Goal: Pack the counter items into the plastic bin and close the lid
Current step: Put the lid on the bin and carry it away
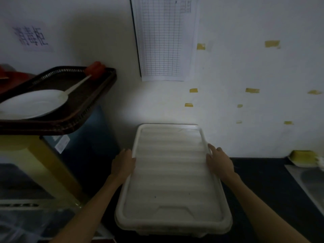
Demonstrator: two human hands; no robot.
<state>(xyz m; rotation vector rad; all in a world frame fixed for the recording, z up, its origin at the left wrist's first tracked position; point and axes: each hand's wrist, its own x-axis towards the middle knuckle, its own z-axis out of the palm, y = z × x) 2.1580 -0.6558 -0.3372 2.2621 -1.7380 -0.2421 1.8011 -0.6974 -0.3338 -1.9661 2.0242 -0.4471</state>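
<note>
A translucent white plastic bin [173, 227] stands on the dark counter in front of me, its ribbed lid [171, 172] lying on top. My left hand [123, 163] grips the lid's left edge, fingers curled over the rim. On the right edge my right hand [219, 161] holds the lid the same way. The bin's contents are hidden under the lid.
A dark brown tray [98, 95] with a white plate [33, 104], a white spoon [77, 85] and something red sits on a cabinet at the left. A steel sink [308, 183] and a yellow sponge [304, 156] lie at the right. A wall with a paper chart [164, 37] is close behind.
</note>
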